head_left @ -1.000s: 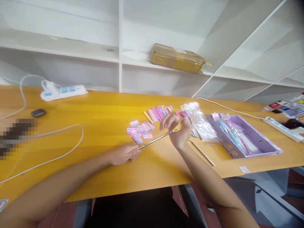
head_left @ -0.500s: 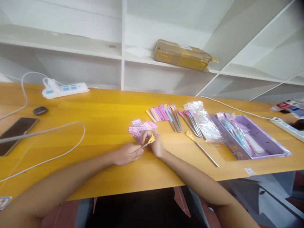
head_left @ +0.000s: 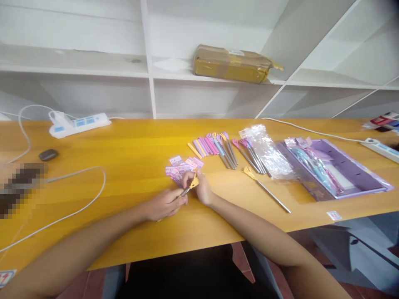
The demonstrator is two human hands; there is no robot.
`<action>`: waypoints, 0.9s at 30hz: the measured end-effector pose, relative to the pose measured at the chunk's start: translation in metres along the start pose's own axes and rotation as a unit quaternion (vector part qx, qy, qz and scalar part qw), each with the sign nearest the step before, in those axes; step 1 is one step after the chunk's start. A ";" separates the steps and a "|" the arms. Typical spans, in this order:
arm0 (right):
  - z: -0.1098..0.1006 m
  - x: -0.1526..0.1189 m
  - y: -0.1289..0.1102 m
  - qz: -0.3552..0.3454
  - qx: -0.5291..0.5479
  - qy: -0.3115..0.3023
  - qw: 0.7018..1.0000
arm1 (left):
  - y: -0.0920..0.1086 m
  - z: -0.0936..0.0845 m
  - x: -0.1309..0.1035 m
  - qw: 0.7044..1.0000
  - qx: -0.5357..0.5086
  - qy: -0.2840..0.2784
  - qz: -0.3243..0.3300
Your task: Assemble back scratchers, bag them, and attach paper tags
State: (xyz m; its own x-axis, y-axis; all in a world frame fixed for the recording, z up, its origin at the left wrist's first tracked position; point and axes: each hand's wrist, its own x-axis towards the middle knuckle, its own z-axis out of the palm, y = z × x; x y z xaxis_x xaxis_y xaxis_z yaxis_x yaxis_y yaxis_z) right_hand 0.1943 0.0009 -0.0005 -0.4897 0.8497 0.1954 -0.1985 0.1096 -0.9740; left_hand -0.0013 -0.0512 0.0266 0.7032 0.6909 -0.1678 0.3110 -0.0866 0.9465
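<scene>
A yellow-headed back scratcher (head_left: 194, 182) with a metal rod is held low over the table between my hands. My left hand (head_left: 165, 204) is closed round its rod. My right hand (head_left: 204, 190) curls its fingers at the yellow claw head; their exact contact is partly hidden. Just beyond lie small pink and purple printed cards (head_left: 180, 169). A second yellow back scratcher (head_left: 271, 192) rests on the table to the right. Behind are coloured handle sleeves (head_left: 203, 146), a group of back scratchers (head_left: 230, 155) and a pink and purple group (head_left: 254, 158).
Clear plastic bags (head_left: 269, 155) lie beside a purple tray (head_left: 364, 176) holding packaged items. A power strip (head_left: 81, 124), a black case (head_left: 48, 155) and a looping white cable (head_left: 104, 182) are at left. A taped cardboard box (head_left: 232, 64) sits on the shelf.
The camera view has shifted slightly. Both hands keep the yellow back scratcher, its angle barely altered; the things on the table lie as before.
</scene>
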 end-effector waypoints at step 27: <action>-0.016 0.018 -0.013 -0.004 -0.001 -0.025 1.000 | -0.013 -0.012 0.008 0.995 -0.095 0.005 0.012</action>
State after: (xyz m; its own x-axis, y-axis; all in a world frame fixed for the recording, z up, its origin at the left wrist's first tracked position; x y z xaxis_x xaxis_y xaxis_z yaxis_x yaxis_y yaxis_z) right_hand 0.2019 0.0233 0.0136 -0.5300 0.8219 0.2089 -0.2004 0.1180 -0.9726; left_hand -0.0073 -0.0362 0.0166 0.7021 0.6977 -0.1425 0.1672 0.0331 0.9854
